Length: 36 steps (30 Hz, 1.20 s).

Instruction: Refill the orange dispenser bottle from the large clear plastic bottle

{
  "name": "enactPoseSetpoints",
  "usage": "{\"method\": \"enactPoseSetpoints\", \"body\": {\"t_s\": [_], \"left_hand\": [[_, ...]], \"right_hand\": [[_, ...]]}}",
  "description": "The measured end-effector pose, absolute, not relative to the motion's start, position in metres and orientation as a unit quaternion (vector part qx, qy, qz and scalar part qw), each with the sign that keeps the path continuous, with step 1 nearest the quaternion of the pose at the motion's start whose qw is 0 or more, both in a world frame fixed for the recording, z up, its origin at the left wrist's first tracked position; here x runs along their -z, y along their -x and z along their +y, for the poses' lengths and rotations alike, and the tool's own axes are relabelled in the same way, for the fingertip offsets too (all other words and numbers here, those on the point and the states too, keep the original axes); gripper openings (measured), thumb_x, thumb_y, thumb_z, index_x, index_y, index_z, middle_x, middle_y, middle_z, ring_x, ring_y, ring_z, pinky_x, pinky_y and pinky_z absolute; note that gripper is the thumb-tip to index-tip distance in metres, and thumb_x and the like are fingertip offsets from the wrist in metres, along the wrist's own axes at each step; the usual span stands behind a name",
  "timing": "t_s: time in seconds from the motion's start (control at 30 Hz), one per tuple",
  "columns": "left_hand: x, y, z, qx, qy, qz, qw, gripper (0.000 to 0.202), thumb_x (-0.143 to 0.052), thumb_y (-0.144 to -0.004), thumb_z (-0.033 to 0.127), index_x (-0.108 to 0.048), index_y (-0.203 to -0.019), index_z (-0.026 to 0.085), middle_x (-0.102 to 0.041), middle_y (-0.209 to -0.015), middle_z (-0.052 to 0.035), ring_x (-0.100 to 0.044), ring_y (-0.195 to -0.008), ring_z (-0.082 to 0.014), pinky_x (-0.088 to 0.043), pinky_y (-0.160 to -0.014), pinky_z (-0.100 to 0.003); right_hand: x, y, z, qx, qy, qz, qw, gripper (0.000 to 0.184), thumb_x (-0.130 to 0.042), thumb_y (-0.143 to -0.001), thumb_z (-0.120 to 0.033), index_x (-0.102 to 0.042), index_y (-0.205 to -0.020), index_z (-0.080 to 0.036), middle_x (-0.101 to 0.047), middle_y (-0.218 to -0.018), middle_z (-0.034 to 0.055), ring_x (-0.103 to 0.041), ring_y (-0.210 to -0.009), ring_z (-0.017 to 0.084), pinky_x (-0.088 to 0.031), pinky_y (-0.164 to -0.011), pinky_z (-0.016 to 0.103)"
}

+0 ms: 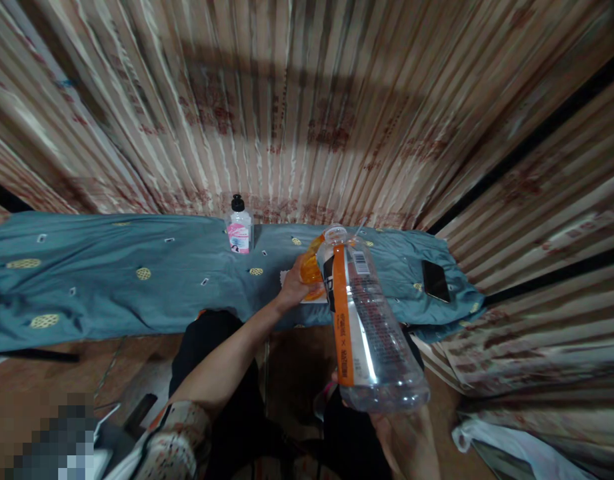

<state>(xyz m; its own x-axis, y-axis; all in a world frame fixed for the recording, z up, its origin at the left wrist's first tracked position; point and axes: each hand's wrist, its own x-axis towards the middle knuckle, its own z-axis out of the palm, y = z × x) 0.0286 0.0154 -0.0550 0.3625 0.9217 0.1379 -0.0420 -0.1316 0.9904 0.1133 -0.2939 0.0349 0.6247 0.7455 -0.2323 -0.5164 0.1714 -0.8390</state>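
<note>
My right hand [409, 440] holds a large clear plastic bottle [371, 327] by its base. The bottle has an orange and white label, is tilted away from me, and its mouth is uncapped. My left hand [294, 285] reaches forward beside the bottle's neck, fingers closed on an orange object [311, 270] that I cannot make out clearly. Both hands hover above the front edge of a low surface covered with a blue-grey cloth [111, 280].
A small clear bottle [239, 231] with a black cap and pink label stands at the back of the cloth. A dark phone [435, 281] lies on the cloth at the right. A striped curtain [307, 107] hangs behind. White paper [287, 279] lies under my left hand.
</note>
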Motion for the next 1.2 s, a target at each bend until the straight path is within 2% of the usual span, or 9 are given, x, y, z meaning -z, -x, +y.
{"method": "enactPoseSetpoints", "body": {"t_s": [0.1, 0.17, 0.37, 0.5, 0.6, 0.73, 0.9, 0.97, 1.2], "left_hand": [[0.052, -0.029, 0.015, -0.435, -0.606, 0.365, 0.557, 0.080, -0.115, -0.065, 0.028, -0.077, -0.136, 0.024, -0.092, -0.130, -0.0093, -0.087, -0.125, -0.0399, -0.070, -0.119, -0.057], [0.052, -0.030, 0.016, -0.438, -0.599, 0.364, 0.562, 0.077, -0.115, -0.064, 0.027, -0.078, -0.131, 0.025, -0.093, -0.128, -0.0088, -0.088, -0.124, -0.0400, -0.071, -0.117, -0.056], [0.059, -0.030, 0.017, -0.452, -0.598, 0.348, 0.563, 0.077, -0.114, -0.066, 0.034, -0.077, -0.132, 0.025, -0.092, -0.128, -0.0084, -0.087, -0.122, -0.0366, -0.069, -0.118, -0.054], [0.062, -0.029, 0.016, -0.445, -0.605, 0.347, 0.562, 0.081, -0.113, -0.067, 0.037, -0.075, -0.138, 0.025, -0.091, -0.126, -0.0085, -0.087, -0.120, -0.0371, -0.070, -0.114, -0.054], [0.063, -0.030, 0.017, -0.446, -0.600, 0.348, 0.566, 0.083, -0.113, -0.066, 0.033, -0.076, -0.140, 0.024, -0.091, -0.128, -0.0095, -0.086, -0.123, -0.0383, -0.070, -0.116, -0.055], [0.064, -0.032, 0.017, -0.448, -0.593, 0.354, 0.568, 0.084, -0.112, -0.065, 0.028, -0.077, -0.141, 0.025, -0.090, -0.128, -0.0086, -0.086, -0.124, -0.0378, -0.069, -0.121, -0.057], [0.062, -0.031, 0.017, -0.439, -0.608, 0.362, 0.553, 0.082, -0.112, -0.065, 0.032, -0.077, -0.138, 0.024, -0.090, -0.127, -0.0091, -0.085, -0.122, -0.0384, -0.067, -0.120, -0.058], [0.062, -0.031, 0.017, -0.441, -0.610, 0.359, 0.552, 0.082, -0.113, -0.066, 0.034, -0.076, -0.139, 0.024, -0.090, -0.129, -0.0090, -0.085, -0.124, -0.0384, -0.068, -0.120, -0.057], [0.061, -0.032, 0.017, -0.450, -0.609, 0.342, 0.557, 0.081, -0.111, -0.068, 0.039, -0.077, -0.139, 0.023, -0.089, -0.132, -0.0122, -0.085, -0.123, -0.0378, -0.067, -0.121, -0.057]], "right_hand": [[-0.031, -0.114, -0.298, -0.404, 0.490, -0.101, 0.766, 0.059, -0.124, -0.075, -0.049, -0.095, -0.127, -0.048, -0.100, -0.111, -0.0027, -0.099, -0.103, 0.032, -0.080, -0.105, 0.050], [-0.030, -0.115, -0.300, -0.407, 0.502, -0.116, 0.754, 0.057, -0.123, -0.077, -0.052, -0.096, -0.127, -0.047, -0.100, -0.112, -0.0007, -0.098, -0.108, 0.035, -0.079, -0.108, 0.055], [-0.040, -0.115, -0.298, -0.386, 0.502, -0.100, 0.768, 0.061, -0.127, -0.070, -0.052, -0.097, -0.123, -0.047, -0.099, -0.104, -0.0044, -0.097, -0.095, 0.029, -0.079, -0.106, 0.047], [-0.052, -0.109, -0.293, -0.403, 0.502, -0.089, 0.760, 0.066, -0.128, -0.063, -0.057, -0.097, -0.120, -0.049, -0.098, -0.099, -0.0058, -0.098, -0.098, 0.031, -0.079, -0.103, 0.049], [-0.062, -0.108, -0.288, -0.413, 0.512, -0.113, 0.745, 0.064, -0.127, -0.065, -0.062, -0.097, -0.119, -0.045, -0.096, -0.097, -0.0008, -0.097, -0.117, 0.038, -0.079, -0.105, 0.052], [-0.074, -0.107, -0.283, -0.422, 0.510, -0.127, 0.739, 0.077, -0.127, -0.062, -0.066, -0.097, -0.127, -0.037, -0.098, -0.120, 0.0084, -0.091, -0.135, 0.047, -0.079, -0.106, 0.057], [-0.073, -0.104, -0.285, -0.404, 0.494, -0.089, 0.764, 0.055, -0.130, -0.061, -0.054, -0.098, -0.104, -0.044, -0.097, -0.099, -0.0049, -0.097, -0.114, 0.036, -0.079, -0.109, 0.051], [-0.065, -0.106, -0.289, -0.403, 0.498, -0.089, 0.763, 0.057, -0.130, -0.062, -0.054, -0.098, -0.109, -0.049, -0.098, -0.101, -0.0079, -0.098, -0.106, 0.032, -0.080, -0.106, 0.049], [-0.046, -0.108, -0.295, -0.403, 0.496, -0.112, 0.761, 0.064, -0.127, -0.067, -0.058, -0.098, -0.124, -0.051, -0.100, -0.105, -0.0041, -0.099, -0.108, 0.035, -0.080, -0.104, 0.051]]}}
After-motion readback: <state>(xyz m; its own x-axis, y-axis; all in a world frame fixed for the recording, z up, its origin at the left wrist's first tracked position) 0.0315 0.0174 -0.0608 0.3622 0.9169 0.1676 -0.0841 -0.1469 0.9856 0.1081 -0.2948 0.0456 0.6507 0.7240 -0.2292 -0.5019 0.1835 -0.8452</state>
